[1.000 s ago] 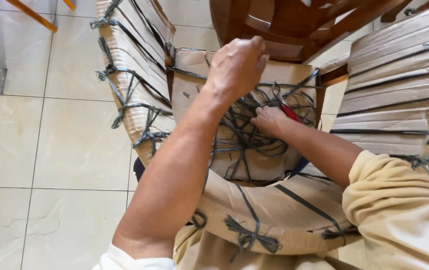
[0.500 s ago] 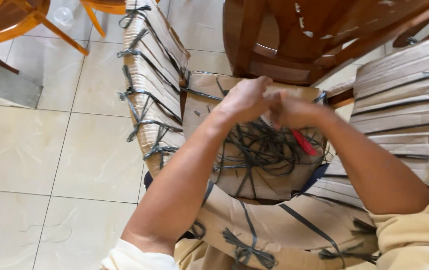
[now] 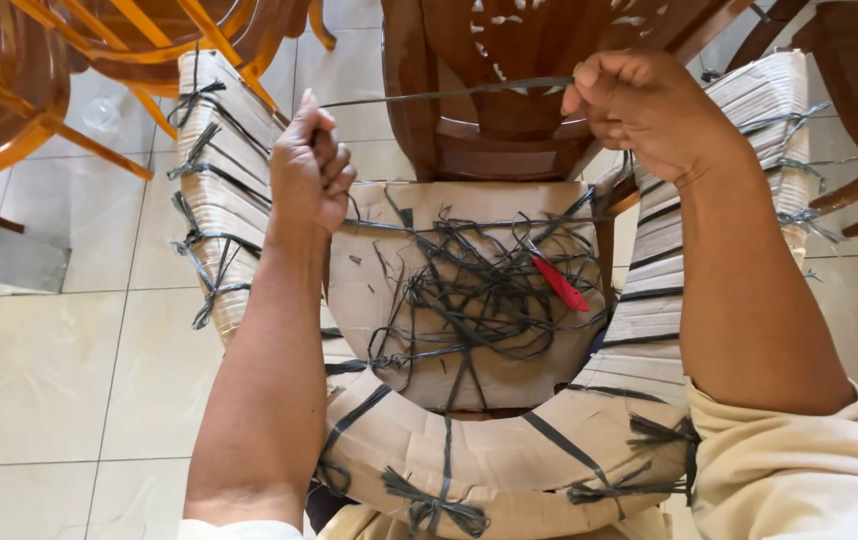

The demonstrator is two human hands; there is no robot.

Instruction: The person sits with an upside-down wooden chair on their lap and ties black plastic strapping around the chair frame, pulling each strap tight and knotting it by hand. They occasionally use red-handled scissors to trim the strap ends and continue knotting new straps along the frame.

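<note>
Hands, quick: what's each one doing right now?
Left hand: closed, gripping one end of the dark strap.
Right hand: closed, gripping the other end.

left hand point(image 3: 311, 170) and right hand point(image 3: 644, 110) now raised apart, dark strap point(image 3: 449, 95) seemingly pulled taut

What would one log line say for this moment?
left hand: shut on dark strap | right hand: shut on dark strap | strap: taut between fists | below: cardboard-wrapped chair, red tool
</note>
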